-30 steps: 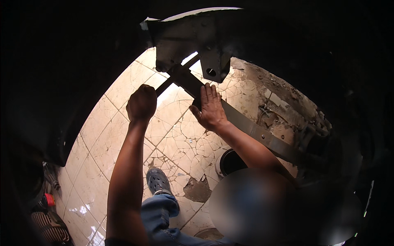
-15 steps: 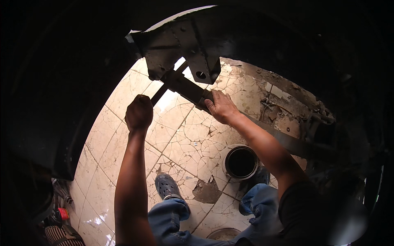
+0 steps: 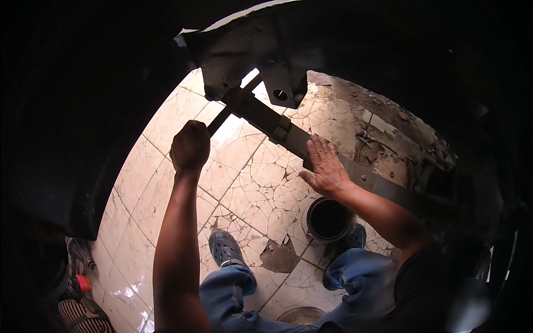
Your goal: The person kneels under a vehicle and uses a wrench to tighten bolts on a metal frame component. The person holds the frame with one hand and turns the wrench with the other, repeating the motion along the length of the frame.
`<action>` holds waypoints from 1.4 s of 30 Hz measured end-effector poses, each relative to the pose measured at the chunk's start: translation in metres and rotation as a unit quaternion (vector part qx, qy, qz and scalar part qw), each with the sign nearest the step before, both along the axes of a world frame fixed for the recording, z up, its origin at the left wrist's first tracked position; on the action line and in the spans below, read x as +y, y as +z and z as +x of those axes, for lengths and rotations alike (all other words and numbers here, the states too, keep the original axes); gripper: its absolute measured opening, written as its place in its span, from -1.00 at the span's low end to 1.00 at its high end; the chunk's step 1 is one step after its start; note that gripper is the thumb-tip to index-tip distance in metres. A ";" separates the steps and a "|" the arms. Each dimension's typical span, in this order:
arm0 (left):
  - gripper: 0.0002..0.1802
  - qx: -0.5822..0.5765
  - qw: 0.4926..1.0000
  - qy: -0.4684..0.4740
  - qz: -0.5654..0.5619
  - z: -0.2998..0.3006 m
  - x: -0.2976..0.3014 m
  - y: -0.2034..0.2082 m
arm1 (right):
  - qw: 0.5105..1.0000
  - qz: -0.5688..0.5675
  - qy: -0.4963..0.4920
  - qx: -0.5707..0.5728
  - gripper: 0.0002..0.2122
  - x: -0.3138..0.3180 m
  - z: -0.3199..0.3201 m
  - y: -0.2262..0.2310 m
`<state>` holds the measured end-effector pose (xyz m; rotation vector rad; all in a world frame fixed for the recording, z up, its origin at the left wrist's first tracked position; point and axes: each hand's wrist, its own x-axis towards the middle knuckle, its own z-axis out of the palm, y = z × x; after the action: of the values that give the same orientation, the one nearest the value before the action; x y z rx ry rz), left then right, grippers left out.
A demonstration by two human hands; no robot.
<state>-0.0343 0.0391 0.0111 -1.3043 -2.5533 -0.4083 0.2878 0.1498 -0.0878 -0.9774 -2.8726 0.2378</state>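
My left hand [image 3: 190, 146] is closed around a dark metal bar [image 3: 220, 120], which slants up to the right and crosses the end of a leaf spring [image 3: 261, 115]. That spring runs down to the right, with a band-like clip [image 3: 281, 129] around it. Farther along, my right hand [image 3: 327, 168] lies on the spring with its fingers stretched out. Just beyond the spring's upper end hangs a dark metal bracket [image 3: 286, 91] with a round hole. Shadow hides exactly how the bar and spring end meet.
Overhead and at the sides, dark vehicle bodywork [image 3: 355, 50] surrounds the view. Below lies a cracked tile floor [image 3: 244, 177] with a broken patch [image 3: 279, 256]. A dark-mouthed round container [image 3: 326, 218] stands beside my foot. A striped item [image 3: 83, 316] and a red object [image 3: 83, 283] sit lower left.
My right hand has slid down and right along the leaf spring, baring the clip, and its fingers now lie straighter. My left hand keeps its hold on the bar.
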 end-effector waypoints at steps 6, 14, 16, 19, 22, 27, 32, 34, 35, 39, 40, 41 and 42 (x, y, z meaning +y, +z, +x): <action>-0.53 -0.080 0.996 0.024 0.042 -0.010 0.003 -0.009 | 0.997 0.045 -0.046 0.052 -0.15 0.006 -0.038 -0.002; -0.52 -0.060 0.994 -0.030 0.083 -0.019 -0.001 -0.015 | 0.996 0.013 0.063 -0.057 -0.32 -0.020 0.016 0.019; -0.51 -0.005 0.997 -0.057 0.046 -0.030 0.001 -0.019 | 0.990 -0.044 0.095 -0.095 -0.33 -0.020 0.059 0.025; -0.58 -0.041 0.999 -0.030 0.005 -0.014 0.009 -0.010 | 0.994 -0.061 0.047 -0.083 -0.34 -0.015 0.138 0.041; -0.54 0.056 0.997 -0.040 -0.044 -0.028 0.000 -0.013 | 0.998 0.033 -0.051 0.004 -0.34 -0.023 0.198 0.062; -0.48 -0.036 0.996 0.035 -0.067 -0.007 0.007 0.003 | 0.959 0.100 -0.255 0.067 -0.38 -0.036 0.281 0.013; -0.46 -0.131 0.991 -0.013 -0.020 -0.029 0.002 -0.014 | 0.957 0.099 -0.267 0.058 -0.39 -0.044 0.240 -0.022; -0.46 -0.183 0.981 -0.051 0.036 -0.021 0.003 -0.015 | 0.963 0.070 -0.258 0.022 -0.38 -0.028 0.225 -0.008; -0.46 -0.201 0.977 -0.051 0.059 -0.027 -0.015 -0.008 | 0.962 0.032 -0.264 0.053 -0.39 -0.022 0.210 0.007; -0.30 -0.310 0.945 0.025 0.101 0.002 -0.019 0.010 | 0.929 0.226 -0.279 0.086 -0.43 -0.015 0.222 0.065; -0.31 -0.275 0.956 0.051 0.089 0.009 -0.016 0.007 | 0.919 0.281 -0.252 0.115 -0.42 -0.016 0.233 0.069; -0.31 -0.239 0.965 0.079 0.074 0.018 -0.013 0.006 | 0.928 0.270 -0.239 0.091 -0.42 -0.023 0.238 0.071; -0.32 -0.186 0.978 0.090 0.030 0.026 -0.017 0.007 | 0.938 0.255 -0.224 0.071 -0.41 -0.035 0.238 0.070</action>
<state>-0.0084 0.0218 0.0181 -1.0450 -2.9039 -0.7459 0.5254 0.1147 -0.0177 -1.3718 -2.3016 -0.4311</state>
